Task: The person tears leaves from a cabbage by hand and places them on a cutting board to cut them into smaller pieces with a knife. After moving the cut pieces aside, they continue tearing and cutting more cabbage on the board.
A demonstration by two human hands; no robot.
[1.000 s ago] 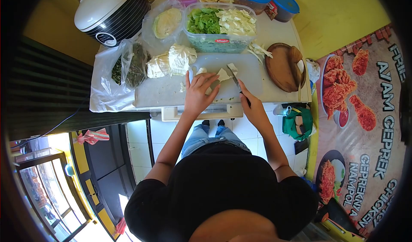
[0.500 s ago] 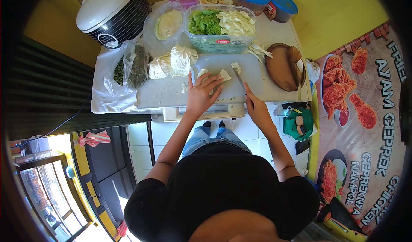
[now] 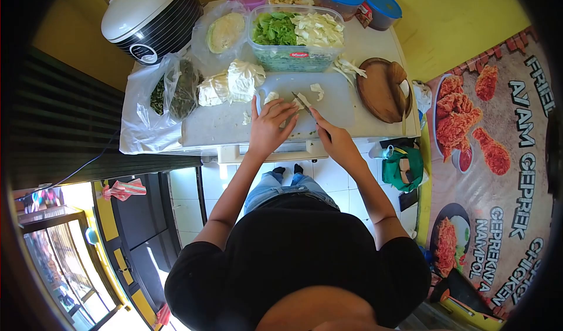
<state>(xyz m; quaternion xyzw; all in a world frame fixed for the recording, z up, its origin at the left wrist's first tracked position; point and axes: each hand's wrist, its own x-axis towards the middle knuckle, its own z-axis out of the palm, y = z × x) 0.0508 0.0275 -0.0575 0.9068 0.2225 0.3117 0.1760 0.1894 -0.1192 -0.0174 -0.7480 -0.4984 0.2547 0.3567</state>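
Note:
My right hand (image 3: 335, 142) is wrapped round the handle of a knife (image 3: 303, 101), whose blade points up and left over the white cutting board (image 3: 340, 108). The blade lies at a pale cabbage piece (image 3: 301, 98), beside the fingertips of my left hand (image 3: 271, 125). My left fingers are bent over the cabbage and press it to the board; part of it is hidden under them. A loose cabbage scrap (image 3: 317, 90) lies just beyond the blade. Left of the board sits a larger chunk of cabbage (image 3: 245, 81).
Behind the board stands a clear tub (image 3: 293, 60) of cut lettuce and cabbage. A round wooden mortar (image 3: 375, 99) with a pestle is on the right. Bagged greens (image 3: 176, 90), a bagged half cabbage (image 3: 225, 33) and a rice cooker (image 3: 149, 23) stand at left.
My right hand has moved left with the knife, bringing the blade from the board's right part to the cabbage by my left fingers. My left hand stays on the cabbage.

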